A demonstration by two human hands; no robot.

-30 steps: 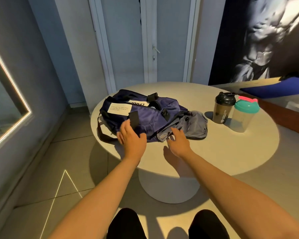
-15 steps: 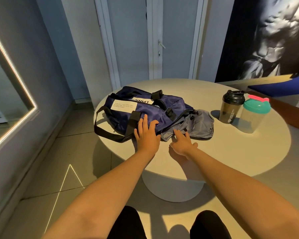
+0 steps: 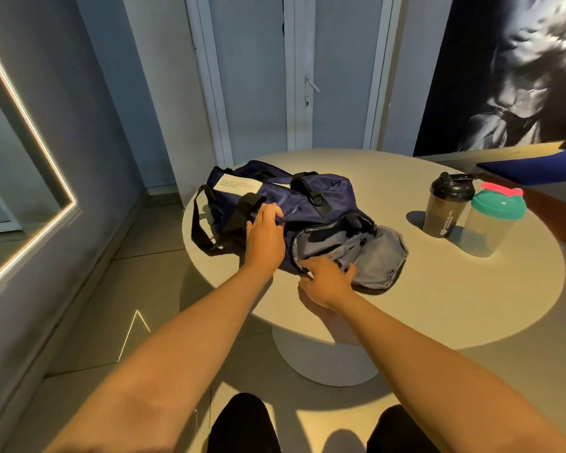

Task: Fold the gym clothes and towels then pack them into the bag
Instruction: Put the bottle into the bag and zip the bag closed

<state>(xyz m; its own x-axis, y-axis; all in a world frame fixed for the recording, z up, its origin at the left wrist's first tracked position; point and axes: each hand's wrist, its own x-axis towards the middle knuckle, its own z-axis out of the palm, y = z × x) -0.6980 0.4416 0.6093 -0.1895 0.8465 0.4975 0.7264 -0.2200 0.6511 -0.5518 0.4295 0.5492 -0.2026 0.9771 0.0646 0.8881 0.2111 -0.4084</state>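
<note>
A navy duffel bag (image 3: 307, 199) with black straps and a white label lies on the left part of the round table (image 3: 438, 295). Its end pocket is unzipped, and the grey-lined flap (image 3: 378, 256) hangs open toward me. My left hand (image 3: 265, 235) rests on the bag's near side, fingers spread over the blue fabric beside a black strap. My right hand (image 3: 325, 277) touches the lower rim of the open pocket with loosely bent fingers. No clothes or towels show in this view.
A black-lidded shaker bottle (image 3: 448, 207) and a teal-lidded one (image 3: 492, 220) stand at the table's right. A door (image 3: 327, 73) is behind the table, a lit mirror (image 3: 17, 152) on the left wall, a blue mat (image 3: 530, 170) at far right.
My left hand slid right along the bag from the strap onto its side. My right hand moved up to the pocket's rim, and the grey flap now lies wider open.
</note>
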